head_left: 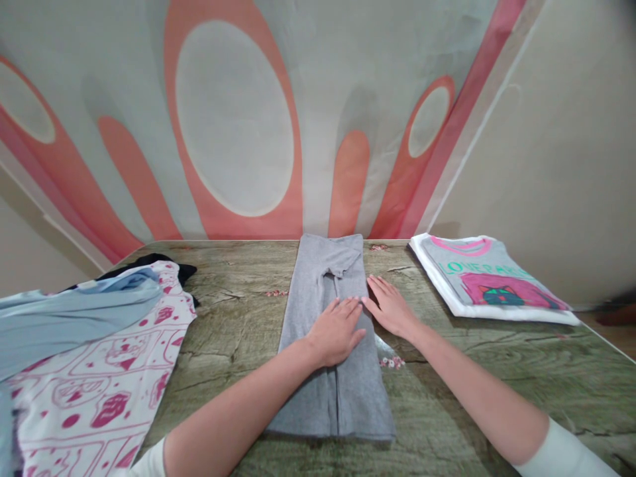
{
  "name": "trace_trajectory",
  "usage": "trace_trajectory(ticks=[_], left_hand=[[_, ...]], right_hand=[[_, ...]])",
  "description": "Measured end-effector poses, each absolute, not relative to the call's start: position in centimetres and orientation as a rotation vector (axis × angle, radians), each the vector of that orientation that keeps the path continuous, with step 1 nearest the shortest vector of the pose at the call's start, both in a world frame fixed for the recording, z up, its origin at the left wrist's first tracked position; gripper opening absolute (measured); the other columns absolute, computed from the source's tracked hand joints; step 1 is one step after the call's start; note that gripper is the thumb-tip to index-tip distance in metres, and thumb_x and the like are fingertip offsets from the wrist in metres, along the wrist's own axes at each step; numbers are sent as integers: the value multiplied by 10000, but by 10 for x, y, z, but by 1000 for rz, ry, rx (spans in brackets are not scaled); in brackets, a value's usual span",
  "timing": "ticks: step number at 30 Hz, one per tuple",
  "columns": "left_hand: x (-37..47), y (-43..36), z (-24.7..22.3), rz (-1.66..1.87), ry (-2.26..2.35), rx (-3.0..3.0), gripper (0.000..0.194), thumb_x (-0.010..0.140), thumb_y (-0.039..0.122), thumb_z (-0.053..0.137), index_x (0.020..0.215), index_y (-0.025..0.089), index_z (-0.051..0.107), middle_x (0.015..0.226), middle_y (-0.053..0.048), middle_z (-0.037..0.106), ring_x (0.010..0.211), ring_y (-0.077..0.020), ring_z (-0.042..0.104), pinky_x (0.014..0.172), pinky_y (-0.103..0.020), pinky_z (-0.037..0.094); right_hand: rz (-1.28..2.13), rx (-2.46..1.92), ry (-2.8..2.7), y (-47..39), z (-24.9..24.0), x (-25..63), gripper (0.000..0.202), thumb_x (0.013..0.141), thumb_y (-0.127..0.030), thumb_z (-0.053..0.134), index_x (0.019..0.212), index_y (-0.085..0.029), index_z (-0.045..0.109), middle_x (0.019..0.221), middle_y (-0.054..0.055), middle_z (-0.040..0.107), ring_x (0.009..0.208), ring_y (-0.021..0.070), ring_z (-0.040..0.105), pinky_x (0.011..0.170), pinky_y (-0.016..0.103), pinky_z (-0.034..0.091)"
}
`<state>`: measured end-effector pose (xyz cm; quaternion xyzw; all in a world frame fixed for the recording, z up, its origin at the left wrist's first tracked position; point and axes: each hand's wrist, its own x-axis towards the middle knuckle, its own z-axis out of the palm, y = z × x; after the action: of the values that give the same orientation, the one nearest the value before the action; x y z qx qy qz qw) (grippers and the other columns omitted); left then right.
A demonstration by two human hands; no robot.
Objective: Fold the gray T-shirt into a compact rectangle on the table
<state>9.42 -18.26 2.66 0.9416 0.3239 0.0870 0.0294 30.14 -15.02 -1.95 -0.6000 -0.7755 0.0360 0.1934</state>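
Observation:
A grey shirt (305, 298) lies on the table, its sides folded inward into a long narrow strip. One short sleeve shows near its far end, and a seam between the folded sides runs down to the near hem. My left hand (335, 331) rests flat on the middle of the shirt with its fingers stretched out to the right. Just right of it, my right hand (392, 308) lies along the shirt's right edge, fingers extended and touching the cloth. The fingertips of both hands almost meet. Neither hand grasps anything.
On the right stands a stack of folded shirts (497, 271), the top one grey with a pink collar. Loose clothes (99, 358), light blue and white with pink print, lie at the left. The wood-patterned table (233, 371) meets a printed wall covering (318, 99).

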Motion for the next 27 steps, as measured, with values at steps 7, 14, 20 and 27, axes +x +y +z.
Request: trace_trajectory(ticks=[7,14,20,27], left_hand=[[92,-182,20,219,994,2932,590,922,495,199,1375,125,275,1455,-115,248,1341,-208,207,1082,-377,140],[92,-183,20,225,990,2936,602,915,509,205,1377,129,271,1457,-117,244,1337,-220,215,1079,-390,138],[93,-184,20,210,1027,2926,674,898,546,200,1376,74,258,1459,-147,221,1350,-232,170,1086,-386,119],[91,-184,20,209,1010,2920,753,864,612,215,1384,68,237,1464,-152,200,1355,-245,146,1085,-394,112]], right_hand=[[77,-1612,-2085,-156,-22,298,488,877,-259,318,1329,-84,381,1371,150,405,1282,219,342,1062,423,291],[54,-1621,-2100,-149,-20,294,473,885,-296,338,1312,-104,404,1385,139,388,1305,241,295,1055,462,284],[64,-1604,-2067,-164,-22,297,542,875,-373,373,1336,-88,359,1386,163,379,1308,265,286,1048,481,293],[75,-1618,-2055,-181,-20,295,529,836,-262,380,1339,-98,358,1351,156,425,1289,268,318,1049,486,296]])
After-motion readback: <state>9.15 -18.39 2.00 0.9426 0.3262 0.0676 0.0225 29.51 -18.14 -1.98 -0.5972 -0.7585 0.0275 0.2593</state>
